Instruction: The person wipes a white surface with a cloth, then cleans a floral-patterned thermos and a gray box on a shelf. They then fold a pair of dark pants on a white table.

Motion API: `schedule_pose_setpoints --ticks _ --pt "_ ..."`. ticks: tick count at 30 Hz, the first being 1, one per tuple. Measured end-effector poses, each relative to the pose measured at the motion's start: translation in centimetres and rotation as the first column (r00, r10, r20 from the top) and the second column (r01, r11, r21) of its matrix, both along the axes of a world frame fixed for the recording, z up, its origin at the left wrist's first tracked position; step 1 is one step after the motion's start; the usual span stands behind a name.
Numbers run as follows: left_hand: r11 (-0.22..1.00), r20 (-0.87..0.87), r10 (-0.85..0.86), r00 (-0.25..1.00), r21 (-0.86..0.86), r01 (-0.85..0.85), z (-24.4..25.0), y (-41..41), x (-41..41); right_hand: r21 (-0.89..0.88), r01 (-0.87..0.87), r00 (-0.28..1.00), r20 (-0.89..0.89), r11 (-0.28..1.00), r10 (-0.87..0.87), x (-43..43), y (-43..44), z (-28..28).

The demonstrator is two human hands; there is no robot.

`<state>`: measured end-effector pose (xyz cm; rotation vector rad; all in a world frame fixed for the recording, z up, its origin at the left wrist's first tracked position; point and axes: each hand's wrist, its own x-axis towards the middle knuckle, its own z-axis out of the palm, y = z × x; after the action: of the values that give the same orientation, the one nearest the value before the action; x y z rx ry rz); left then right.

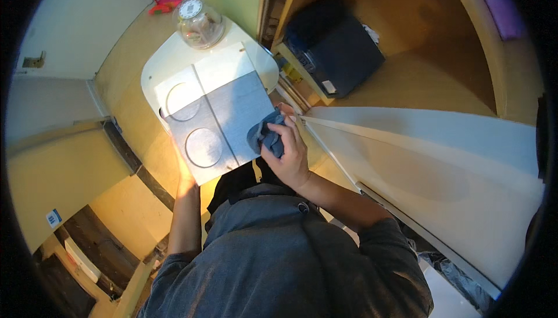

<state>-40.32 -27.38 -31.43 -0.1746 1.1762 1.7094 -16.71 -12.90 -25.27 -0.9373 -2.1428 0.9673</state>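
Note:
A flat rectangular panel, grey and white with dark lines and two round outlines, is held tilted in front of me, above a white table. My left hand supports its lower left edge; most of the fingers are hidden behind the panel. At the right edge, my right hand grips a crumpled blue-grey cloth, which touches the panel's surface near the lower right corner.
Behind the panel, a clear plastic jar stands on the white table. A dark box sits in an open wooden cabinet at the upper right. A pale door panel extends along my right; a red-handled item is by the far wall.

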Motion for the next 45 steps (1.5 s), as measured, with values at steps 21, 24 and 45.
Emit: schedule_pose_setpoints --ticks 21,24,45 --pt "0.995 0.11 0.059 0.992 -0.088 -0.049 -15.0 11.2 -2.0 -0.236 0.073 0.98 0.199 0.969 -0.025 -4.4 11.9 -15.7" --pt "0.995 0.066 0.101 0.993 -0.004 -0.101 -16.8 13.0 -0.8 -0.238 0.041 0.988 0.155 0.971 -0.003 -3.9 13.9 -18.3" --pt "0.98 0.007 0.13 0.991 -0.156 -0.127 -22.3 15.0 -1.5 -0.129 0.082 0.994 0.089 0.988 -0.071 -5.7 16.4 -24.5"
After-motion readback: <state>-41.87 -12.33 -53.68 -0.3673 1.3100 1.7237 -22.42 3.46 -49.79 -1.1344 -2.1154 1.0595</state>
